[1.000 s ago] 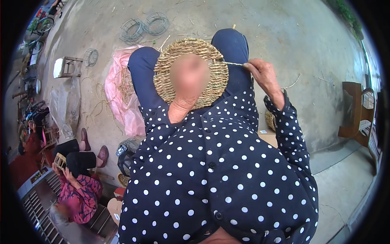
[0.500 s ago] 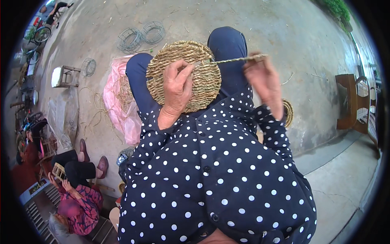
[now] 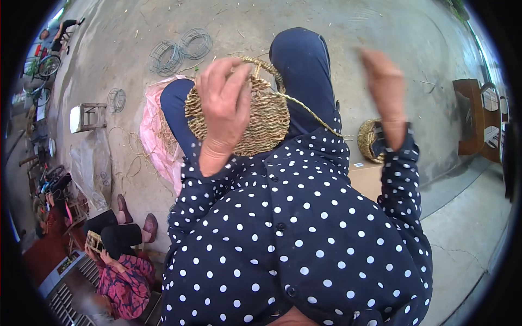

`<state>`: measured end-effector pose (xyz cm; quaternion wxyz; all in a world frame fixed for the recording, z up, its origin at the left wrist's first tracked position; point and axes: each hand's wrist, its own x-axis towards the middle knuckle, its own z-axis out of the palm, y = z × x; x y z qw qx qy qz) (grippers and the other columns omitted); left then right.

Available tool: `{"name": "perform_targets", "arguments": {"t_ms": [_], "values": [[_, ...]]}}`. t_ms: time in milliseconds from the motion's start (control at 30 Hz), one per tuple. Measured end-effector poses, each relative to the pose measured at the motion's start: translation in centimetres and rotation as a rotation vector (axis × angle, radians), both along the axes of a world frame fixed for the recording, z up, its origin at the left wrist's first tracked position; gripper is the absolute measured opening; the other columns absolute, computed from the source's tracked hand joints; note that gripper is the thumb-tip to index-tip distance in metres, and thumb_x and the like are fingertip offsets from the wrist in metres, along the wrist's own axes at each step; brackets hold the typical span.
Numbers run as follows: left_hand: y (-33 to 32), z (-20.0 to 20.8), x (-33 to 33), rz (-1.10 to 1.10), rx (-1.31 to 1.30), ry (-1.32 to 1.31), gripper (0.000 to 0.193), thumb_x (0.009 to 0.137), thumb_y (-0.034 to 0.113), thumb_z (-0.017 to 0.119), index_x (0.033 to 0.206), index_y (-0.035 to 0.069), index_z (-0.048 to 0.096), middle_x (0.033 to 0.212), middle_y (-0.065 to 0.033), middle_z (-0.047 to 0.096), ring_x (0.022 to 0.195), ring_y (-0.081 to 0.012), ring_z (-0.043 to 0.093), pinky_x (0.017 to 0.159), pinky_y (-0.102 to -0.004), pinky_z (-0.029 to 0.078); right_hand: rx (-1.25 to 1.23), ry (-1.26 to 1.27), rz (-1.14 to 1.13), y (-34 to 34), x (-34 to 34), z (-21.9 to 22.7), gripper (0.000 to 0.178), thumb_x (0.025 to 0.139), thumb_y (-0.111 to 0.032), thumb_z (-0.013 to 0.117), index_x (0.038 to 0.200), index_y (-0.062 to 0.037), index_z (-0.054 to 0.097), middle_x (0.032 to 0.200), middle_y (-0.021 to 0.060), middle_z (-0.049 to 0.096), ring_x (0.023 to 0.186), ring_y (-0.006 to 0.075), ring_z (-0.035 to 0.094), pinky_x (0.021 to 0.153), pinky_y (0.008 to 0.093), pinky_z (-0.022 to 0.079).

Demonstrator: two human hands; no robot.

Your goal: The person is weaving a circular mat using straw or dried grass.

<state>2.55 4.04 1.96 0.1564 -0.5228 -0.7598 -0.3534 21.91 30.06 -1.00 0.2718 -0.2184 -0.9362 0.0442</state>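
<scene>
A round woven straw basket (image 3: 269,122) rests tilted on my lap between my knees, with its ring-shaped rim (image 3: 265,65) showing at the far side. My left hand (image 3: 224,103) lies over its left part, fingers bent at the upper edge and gripping it; the fingertips are partly hidden. From the weave a twisted straw cord (image 3: 307,110) runs slack to the right, over my thigh and toward my side. My right hand (image 3: 384,81) is raised off to the right, apart from the basket. Motion smears its fingers, and I cannot make out anything in them.
Beside my right hip sits another woven basket (image 3: 368,142) near a cardboard box (image 3: 365,179). Pink plastic sheeting (image 3: 152,117) with loose straw lies at my left. Wire frames (image 3: 194,44), a stool (image 3: 87,117) and a wooden chair (image 3: 473,117) stand around. A seated person (image 3: 128,277) works at lower left.
My right hand has moved up and right, away from the cord, which has gone from taut to slack. The basket has tilted, exposing its rim, and my left hand has shifted up and left.
</scene>
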Motion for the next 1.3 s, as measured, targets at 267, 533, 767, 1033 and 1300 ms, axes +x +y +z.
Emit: {"name": "perform_targets", "arguments": {"t_ms": [267,533,767,1033,1300], "values": [[0.3,-0.4,-1.5,-0.192,-0.027,-0.128,0.027,0.077,-0.003,0.065,0.103,0.004,0.066,0.107,-0.0092,0.064,0.106,-0.0308,0.058,0.093,-0.0403,0.042,-0.049,-0.403,0.451,-10.2,-7.1,2.1,0.008,0.081,-0.008,0.054,0.086,-0.0031,0.059,0.09,0.01,0.055,0.083,0.0277,0.063,0.066,0.0405,0.052],[2.0,-0.1,-3.7,-0.401,-0.444,-0.238,0.034,0.083,0.0,0.059,0.117,0.006,0.06,0.109,-0.0103,0.066,0.109,-0.0266,0.059,0.099,-0.0406,0.039,-0.414,-0.42,0.454,-10.0,-7.5,1.0,0.013,0.079,-0.01,0.059,0.087,-0.0072,0.069,0.087,0.013,0.059,0.085,0.0347,0.063,0.069,0.0455,0.05],[0.5,0.2,-3.8,-0.371,-0.204,-0.227,0.029,0.078,-0.003,0.062,0.107,0.004,0.063,0.113,-0.0108,0.064,0.114,-0.03,0.057,0.099,-0.0423,0.041,-0.882,-0.166,0.5,-8.9,-7.9,-1.3,0.022,0.083,-0.011,0.062,0.1,-0.0001,0.071,0.083,0.015,0.069,0.077,0.0308,0.067,0.069,0.0372,0.053],[-1.5,-2.0,1.3,-0.164,-0.235,-0.016,0.042,0.076,0.0,0.067,0.115,0.015,0.066,0.135,-0.0106,0.051,0.128,-0.0319,0.045,0.112,-0.0526,0.023,-1.588,-0.563,0.33,-8.1,-7.1,2.0,0.035,0.095,-0.016,0.055,0.128,-0.006,0.062,0.068,-0.0015,0.05,0.054,0.0073,0.044,0.045,0.0251,0.038],[-0.8,-3.3,3.1,-0.108,-0.127,-0.017,0.034,0.069,0.0,0.072,0.1,0.014,0.069,0.127,-0.0073,0.056,0.124,-0.0306,0.048,0.113,-0.0564,0.021,-1.916,-0.361,0.161,-9.4,-7.3,0.8,0.04,0.097,-0.016,0.05,0.133,0.0007,0.053,0.07,-0.0054,0.046,0.051,0.0019,0.032,0.042,0.0188,0.025]]}}
